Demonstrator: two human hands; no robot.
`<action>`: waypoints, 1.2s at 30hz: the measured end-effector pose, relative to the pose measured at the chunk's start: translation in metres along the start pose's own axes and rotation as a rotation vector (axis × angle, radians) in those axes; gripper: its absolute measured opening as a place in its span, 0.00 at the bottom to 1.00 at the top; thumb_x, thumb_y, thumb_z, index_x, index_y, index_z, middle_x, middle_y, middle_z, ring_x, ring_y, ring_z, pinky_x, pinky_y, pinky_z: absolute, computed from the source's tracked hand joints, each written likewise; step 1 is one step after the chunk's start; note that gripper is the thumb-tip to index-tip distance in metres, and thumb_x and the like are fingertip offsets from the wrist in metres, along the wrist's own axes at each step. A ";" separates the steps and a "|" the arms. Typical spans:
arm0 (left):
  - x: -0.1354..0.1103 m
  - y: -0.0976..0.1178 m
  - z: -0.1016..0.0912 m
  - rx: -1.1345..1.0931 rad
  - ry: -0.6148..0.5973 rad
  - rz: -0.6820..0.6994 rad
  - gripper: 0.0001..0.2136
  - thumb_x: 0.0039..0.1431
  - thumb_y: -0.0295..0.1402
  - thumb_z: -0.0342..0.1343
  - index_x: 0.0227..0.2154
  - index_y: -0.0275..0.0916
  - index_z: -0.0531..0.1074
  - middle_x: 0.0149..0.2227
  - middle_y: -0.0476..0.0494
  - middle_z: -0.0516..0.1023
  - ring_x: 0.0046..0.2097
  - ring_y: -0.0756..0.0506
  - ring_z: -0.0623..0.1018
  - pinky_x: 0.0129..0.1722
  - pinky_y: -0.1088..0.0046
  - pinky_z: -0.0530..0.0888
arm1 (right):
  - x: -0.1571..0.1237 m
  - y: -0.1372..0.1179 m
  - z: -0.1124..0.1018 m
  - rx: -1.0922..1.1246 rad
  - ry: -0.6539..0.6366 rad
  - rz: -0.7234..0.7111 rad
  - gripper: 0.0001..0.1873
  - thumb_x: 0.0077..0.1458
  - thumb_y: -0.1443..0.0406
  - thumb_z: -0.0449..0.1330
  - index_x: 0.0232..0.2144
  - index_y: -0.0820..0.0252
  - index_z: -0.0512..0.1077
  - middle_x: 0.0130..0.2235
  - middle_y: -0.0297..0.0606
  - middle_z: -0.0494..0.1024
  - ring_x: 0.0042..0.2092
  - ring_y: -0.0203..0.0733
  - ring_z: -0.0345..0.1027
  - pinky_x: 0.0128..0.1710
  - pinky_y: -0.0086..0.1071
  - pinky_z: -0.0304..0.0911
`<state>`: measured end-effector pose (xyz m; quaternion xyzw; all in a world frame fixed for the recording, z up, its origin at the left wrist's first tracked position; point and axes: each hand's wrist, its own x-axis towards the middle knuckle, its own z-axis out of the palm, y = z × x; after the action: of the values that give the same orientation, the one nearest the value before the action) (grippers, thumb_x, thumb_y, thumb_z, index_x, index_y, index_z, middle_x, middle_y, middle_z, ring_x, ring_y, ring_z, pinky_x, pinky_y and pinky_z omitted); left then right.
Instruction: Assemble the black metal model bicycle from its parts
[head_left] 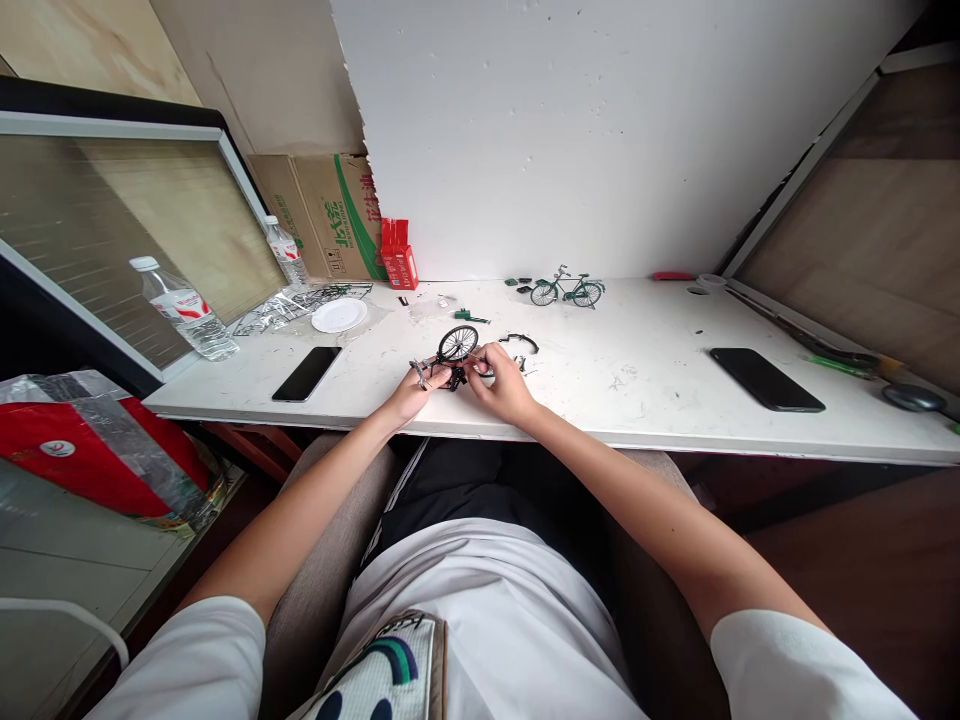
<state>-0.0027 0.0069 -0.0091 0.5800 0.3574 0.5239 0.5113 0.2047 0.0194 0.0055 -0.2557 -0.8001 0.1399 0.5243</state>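
Note:
Near the table's front edge, my left hand (pixel 410 396) is closed around a small black model bicycle (pixel 456 377). Its spoked wheel (pixel 458 344) sticks up above my fingers, and silvery handlebars (pixel 421 374) show by my left thumb. My right hand (pixel 505 387) pinches at the right side of the same model; its fingertips cover what exactly they grip. Just behind my right hand lies a curved black part (pixel 520 342). A finished-looking green model bicycle (pixel 568 288) stands at the back of the table, and a green part (pixel 469 317) lies between.
On the left are a phone (pixel 307 374), a white plate (pixel 340 315), water bottles (pixel 184 308) and clear plastic packaging (pixel 277 310). A red box (pixel 399 256) stands before a cardboard carton (pixel 330 215). Another phone (pixel 766 379) and a dark mouse (pixel 913 397) lie on the right.

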 end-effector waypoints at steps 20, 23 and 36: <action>-0.002 0.008 0.004 -0.061 0.014 0.005 0.19 0.56 0.44 0.71 0.46 0.38 0.84 0.49 0.38 0.85 0.58 0.35 0.79 0.65 0.53 0.69 | -0.001 0.006 0.000 0.061 0.001 0.012 0.17 0.66 0.64 0.61 0.30 0.51 0.56 0.39 0.40 0.77 0.46 0.50 0.71 0.43 0.44 0.68; -0.002 0.011 0.005 -0.055 -0.010 0.016 0.19 0.56 0.44 0.71 0.47 0.38 0.84 0.50 0.37 0.85 0.59 0.35 0.79 0.67 0.52 0.67 | -0.001 0.007 0.000 0.017 0.006 0.010 0.17 0.67 0.63 0.61 0.30 0.52 0.57 0.37 0.40 0.75 0.43 0.48 0.70 0.40 0.42 0.67; -0.003 0.014 0.010 -0.009 -0.019 0.043 0.21 0.56 0.47 0.71 0.47 0.38 0.83 0.52 0.35 0.84 0.63 0.33 0.77 0.68 0.52 0.66 | -0.001 0.005 0.000 0.026 -0.020 0.042 0.10 0.69 0.59 0.60 0.34 0.52 0.64 0.39 0.42 0.77 0.44 0.50 0.69 0.40 0.43 0.68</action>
<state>0.0043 -0.0010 0.0042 0.5902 0.3378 0.5306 0.5059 0.2060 0.0227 0.0021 -0.2641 -0.7978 0.1637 0.5167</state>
